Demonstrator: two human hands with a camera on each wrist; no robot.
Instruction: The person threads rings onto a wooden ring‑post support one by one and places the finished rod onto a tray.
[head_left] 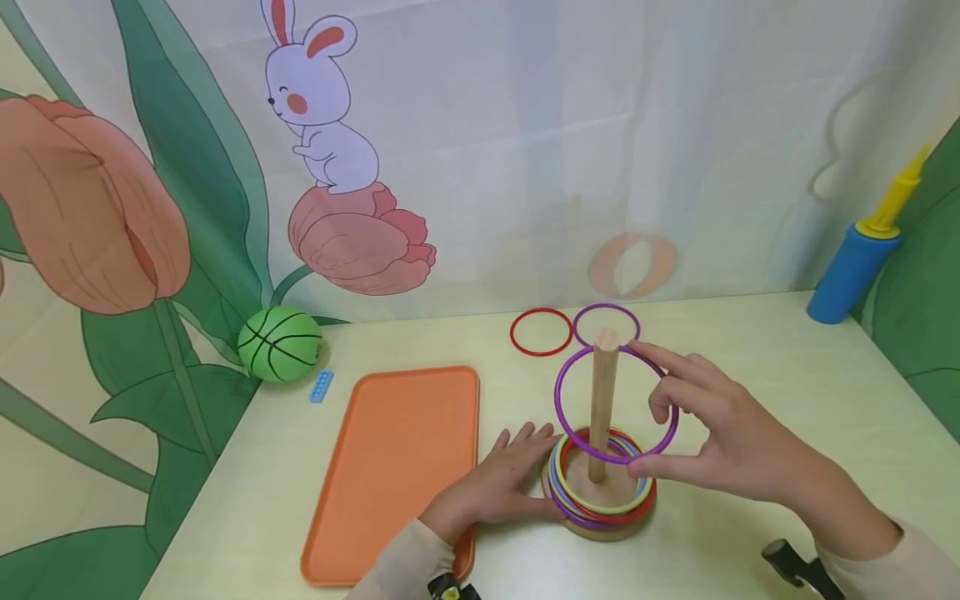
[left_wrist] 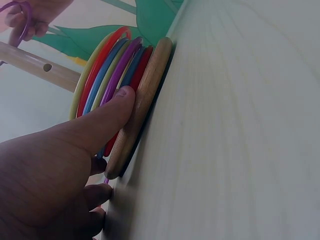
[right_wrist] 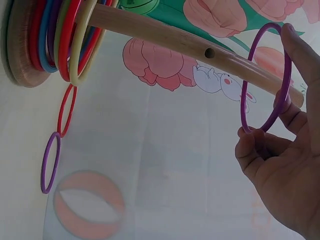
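Note:
A wooden ring stand (head_left: 603, 400) has an upright peg on a round base (head_left: 609, 532), with several coloured rings stacked round the peg. My right hand (head_left: 738, 437) holds a purple ring (head_left: 561, 417) by its edge between thumb and fingers. The right wrist view shows this purple ring (right_wrist: 244, 97) around the upper end of the peg (right_wrist: 175, 41), well above the stack. My left hand (head_left: 510, 483) rests at the left side of the base. In the left wrist view its thumb (left_wrist: 112, 112) lies against the base rim (left_wrist: 145, 105) and the lower rings.
A red ring (head_left: 513, 342) and another purple ring (head_left: 637, 321) lie behind the stand. An orange tray (head_left: 405, 467) is at the left, near a light-blue block (head_left: 321, 387) and a green ball (head_left: 280, 343). A blue and yellow pump (head_left: 855, 271) stands at the back right.

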